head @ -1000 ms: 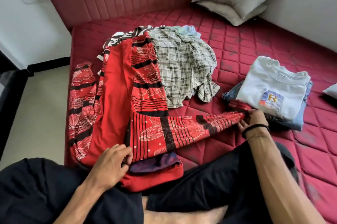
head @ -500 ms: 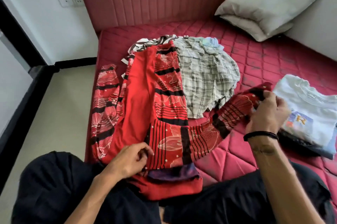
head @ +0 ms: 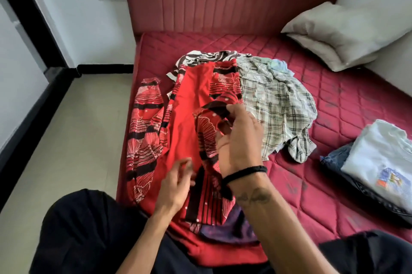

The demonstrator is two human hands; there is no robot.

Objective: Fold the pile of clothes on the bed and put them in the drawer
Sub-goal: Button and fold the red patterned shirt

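A red patterned long-sleeved top [head: 185,117] lies spread on the maroon mattress [head: 312,175] in front of me. My right hand [head: 239,139] pinches its right sleeve cuff and holds it folded over the middle of the top. My left hand [head: 176,184] hovers just above the top's lower part, fingers loosely curled and blurred, holding nothing. The other sleeve [head: 145,131] lies flat along the bed's left edge. A crumpled plaid shirt [head: 276,104] and a zebra-striped garment [head: 200,57] lie behind the top.
A folded white T-shirt [head: 383,160] sits on folded jeans [head: 334,160] at the right. A grey pillow [head: 341,32] leans in the far right corner. The bed's left edge drops to a beige floor [head: 66,139]. No drawer is in view.
My right hand has carried the sleeve from the far right, beside the folded pile, up and left over the top's body. My left hand has lifted off the hem area.
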